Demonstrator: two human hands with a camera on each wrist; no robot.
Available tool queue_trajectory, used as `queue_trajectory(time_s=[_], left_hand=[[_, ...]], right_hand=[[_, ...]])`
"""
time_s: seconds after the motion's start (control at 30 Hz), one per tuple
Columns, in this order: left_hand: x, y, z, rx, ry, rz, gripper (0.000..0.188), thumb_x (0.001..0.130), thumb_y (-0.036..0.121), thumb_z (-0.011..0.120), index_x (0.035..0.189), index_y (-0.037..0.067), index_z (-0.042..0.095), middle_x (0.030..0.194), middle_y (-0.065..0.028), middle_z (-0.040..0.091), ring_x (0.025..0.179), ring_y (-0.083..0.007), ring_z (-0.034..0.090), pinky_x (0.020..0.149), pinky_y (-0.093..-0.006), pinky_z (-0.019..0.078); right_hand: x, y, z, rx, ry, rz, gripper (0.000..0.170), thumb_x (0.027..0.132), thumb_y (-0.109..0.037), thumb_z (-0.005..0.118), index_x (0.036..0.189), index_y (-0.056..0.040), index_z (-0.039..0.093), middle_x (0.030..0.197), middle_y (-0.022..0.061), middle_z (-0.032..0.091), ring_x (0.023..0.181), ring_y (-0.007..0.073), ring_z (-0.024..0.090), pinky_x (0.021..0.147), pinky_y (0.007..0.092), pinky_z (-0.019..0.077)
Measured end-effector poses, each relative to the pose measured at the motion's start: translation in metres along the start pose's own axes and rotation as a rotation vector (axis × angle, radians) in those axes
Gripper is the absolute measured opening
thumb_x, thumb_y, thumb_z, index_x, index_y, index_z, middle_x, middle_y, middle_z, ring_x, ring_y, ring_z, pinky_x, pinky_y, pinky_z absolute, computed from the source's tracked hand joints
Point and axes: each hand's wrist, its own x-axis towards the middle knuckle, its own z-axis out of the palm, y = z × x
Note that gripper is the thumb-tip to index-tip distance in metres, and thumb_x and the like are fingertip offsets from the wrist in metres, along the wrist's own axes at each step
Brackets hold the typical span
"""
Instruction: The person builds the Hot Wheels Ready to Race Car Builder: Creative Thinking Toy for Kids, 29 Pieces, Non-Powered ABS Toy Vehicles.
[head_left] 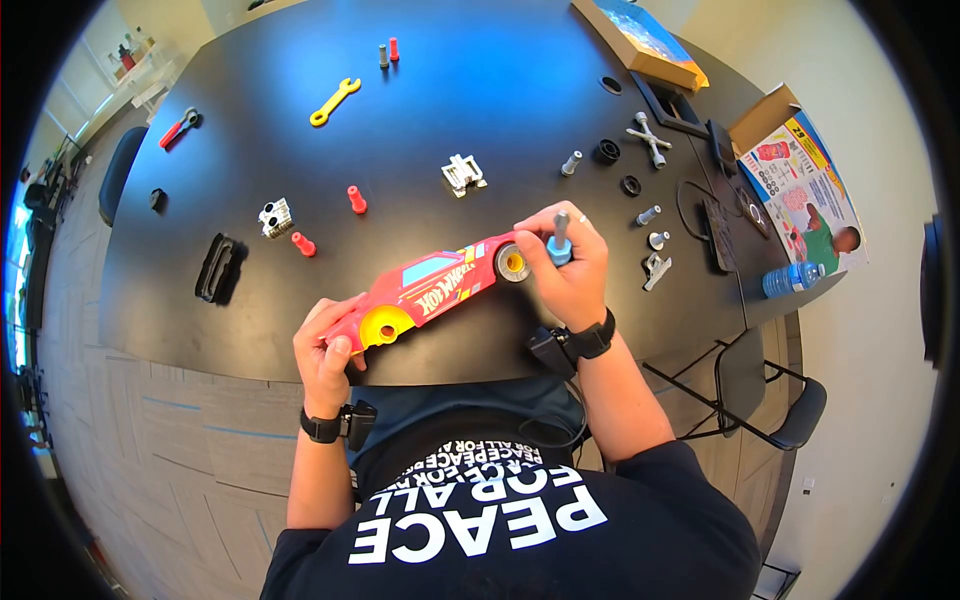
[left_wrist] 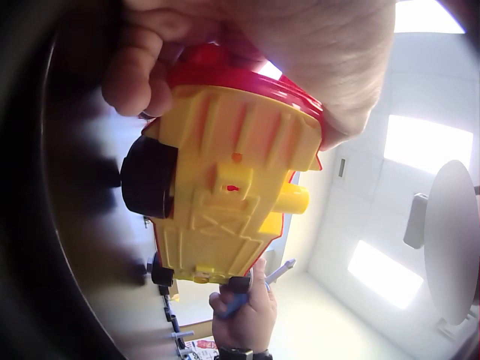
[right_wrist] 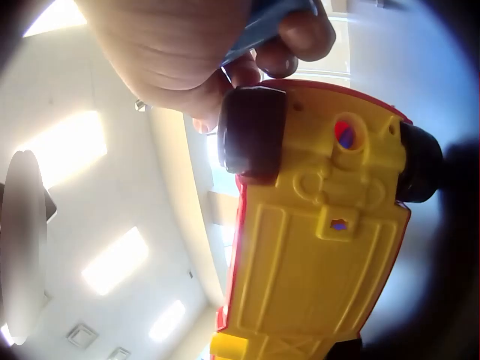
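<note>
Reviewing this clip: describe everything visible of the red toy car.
The red toy car looks plastic, with "Hot Wheels" lettering, a light-blue side window and a yellow underside. Three wheels are on; the fourth position shows only a bare yellow hub. It is held tilted above the dark table, one end gripped by the left hand; the right hand, holding a blue-handled tool, is at the other.

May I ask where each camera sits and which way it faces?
Head: worn there, facing forward and down at the toy car; left hand, right hand and shirt show.
Left wrist: worn there, facing the car's underside; both hands show.
Right wrist: worn there, facing the underside; right hand shows.
Both wrist views share that underside.
</note>
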Motion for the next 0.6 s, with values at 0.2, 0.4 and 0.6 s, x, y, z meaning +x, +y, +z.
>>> queue_trajectory(time_s=[0.2,0.4,0.6], left_hand=[[0.0,0.0,0.0,0.001,-0.006,-0.002,0.081,0.095,0.065,0.073,0.126,-0.01,0.076,0.099,-0.0076,0.062,0.061,-0.0101,0.061,0.049,-0.0229,0.0443],[-0.001,-0.003,-0.002,0.019,-0.014,0.003,0.083,0.095,0.067,0.073,0.126,-0.009,0.077,0.099,-0.0078,0.062,0.061,-0.0096,0.06,0.049,-0.0228,0.0437],[0.0,-0.001,-0.002,0.021,-0.008,0.001,0.083,0.095,0.068,0.073,0.126,-0.01,0.077,0.099,-0.0075,0.062,0.06,-0.0094,0.06,0.048,-0.0224,0.0431]], right_hand=[[-0.013,-0.003,-0.011,0.109,-0.136,0.017,0.029,0.087,-0.004,0.09,0.115,-0.0037,0.083,0.114,0.0079,0.068,0.09,0.0164,0.067,0.08,0.0312,0.0544],[-0.021,0.011,0.0,0.157,-0.043,0.043,0.05,0.071,-0.018,0.105,0.113,-0.0037,0.081,0.115,0.0087,0.069,0.095,0.0179,0.068,0.08,0.0326,0.0559],[-0.018,0.01,0.002,-0.002,0.013,-0.192,0.058,0.068,-0.018,0.107,0.117,-0.0037,0.079,0.116,0.0092,0.069,0.087,0.0138,0.066,0.076,0.0296,0.0542]])
